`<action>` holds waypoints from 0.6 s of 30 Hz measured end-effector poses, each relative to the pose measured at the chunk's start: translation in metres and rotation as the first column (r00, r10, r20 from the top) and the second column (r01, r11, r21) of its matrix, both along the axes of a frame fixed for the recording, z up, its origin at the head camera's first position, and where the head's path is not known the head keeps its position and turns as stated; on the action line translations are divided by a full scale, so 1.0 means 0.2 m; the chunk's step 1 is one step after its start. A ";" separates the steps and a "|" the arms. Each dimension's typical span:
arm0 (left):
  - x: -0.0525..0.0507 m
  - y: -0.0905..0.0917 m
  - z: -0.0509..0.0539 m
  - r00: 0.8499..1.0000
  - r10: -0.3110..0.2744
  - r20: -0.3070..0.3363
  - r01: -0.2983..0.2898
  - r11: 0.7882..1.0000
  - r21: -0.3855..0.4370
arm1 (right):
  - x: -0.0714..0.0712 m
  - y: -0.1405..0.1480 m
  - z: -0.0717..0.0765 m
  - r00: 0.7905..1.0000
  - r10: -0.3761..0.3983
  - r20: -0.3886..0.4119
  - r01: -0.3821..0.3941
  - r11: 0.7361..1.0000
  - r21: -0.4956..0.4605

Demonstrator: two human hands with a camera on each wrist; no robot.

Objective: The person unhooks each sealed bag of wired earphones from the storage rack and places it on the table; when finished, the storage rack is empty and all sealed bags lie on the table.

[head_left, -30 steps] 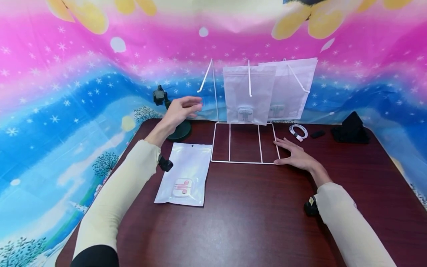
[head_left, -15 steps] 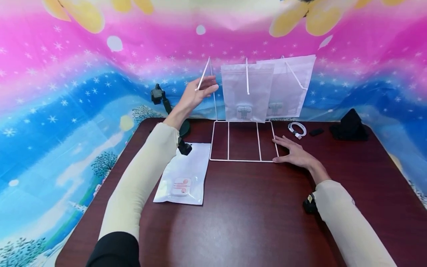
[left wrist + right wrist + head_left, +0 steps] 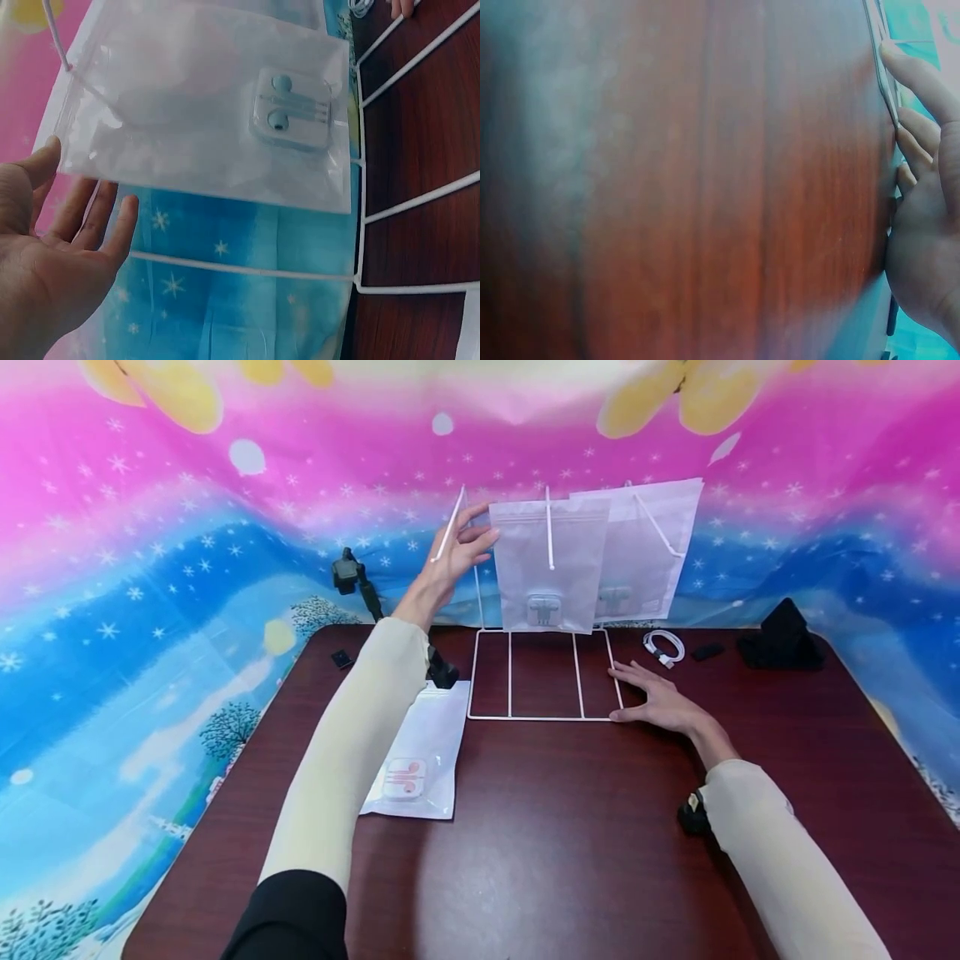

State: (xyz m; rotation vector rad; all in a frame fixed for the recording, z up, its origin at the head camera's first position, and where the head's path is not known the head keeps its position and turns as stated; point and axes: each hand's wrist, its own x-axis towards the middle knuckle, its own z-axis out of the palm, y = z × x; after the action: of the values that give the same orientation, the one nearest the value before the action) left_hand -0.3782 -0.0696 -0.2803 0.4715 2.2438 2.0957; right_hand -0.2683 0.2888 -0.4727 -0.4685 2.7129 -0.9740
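A white wire display rack (image 3: 542, 719) stands on the table, with hooks sticking out from its back. On its middle hook hangs a translucent zip bag (image 3: 551, 556) holding earphones in a clear case (image 3: 291, 107). My left hand (image 3: 453, 550) is beside the left hook (image 3: 447, 527), fingers extended; in the left wrist view its thumb lies at the bag's upper corner and some fingers show past the edge. A firm pinch is not visible. My right hand (image 3: 663, 702) rests spread at the rack base's right side, thumb and fingertips touching the wire.
Another white bag (image 3: 645, 552) hangs on the right hook. A bag with pink earphones (image 3: 420, 760) lies on the table, partly under my left forearm. Farther right are a coiled white cable (image 3: 663, 648), a small black item (image 3: 707, 652) and a black stand (image 3: 782, 639).
My left hand has risen and moved right, past the left hook to the edge of the middle bag. The right hand has stayed at the rack's base.
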 end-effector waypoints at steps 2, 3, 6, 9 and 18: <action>0.00 0.02 0.00 1.000 0.020 -0.010 -0.019 1.000 0.016 | 0.00 0.00 0.00 1.000 0.002 -0.001 -0.002 1.000 0.001; 0.00 0.04 0.00 1.000 0.027 -0.009 -0.027 0.999 0.031 | 0.00 0.00 -0.01 1.000 0.003 -0.003 -0.003 1.000 0.002; 0.02 0.06 -0.01 0.999 0.028 -0.022 -0.027 0.998 0.065 | -0.01 0.00 -0.01 1.000 0.001 -0.003 -0.001 1.000 0.003; 0.06 0.08 -0.01 0.999 0.009 -0.035 -0.007 0.997 0.079 | -0.01 0.00 0.00 1.000 -0.001 -0.006 0.001 1.000 0.001; 0.16 0.06 -0.02 0.999 0.041 -0.028 -0.041 0.999 0.016 | 0.00 0.00 0.00 1.000 0.001 -0.013 -0.001 1.000 0.000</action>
State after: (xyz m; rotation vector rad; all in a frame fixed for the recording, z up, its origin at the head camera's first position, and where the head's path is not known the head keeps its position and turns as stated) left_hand -0.3462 -0.0578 -0.2840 0.4631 2.2732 2.1408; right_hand -0.2682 0.2880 -0.4729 -0.4772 2.7240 -0.9747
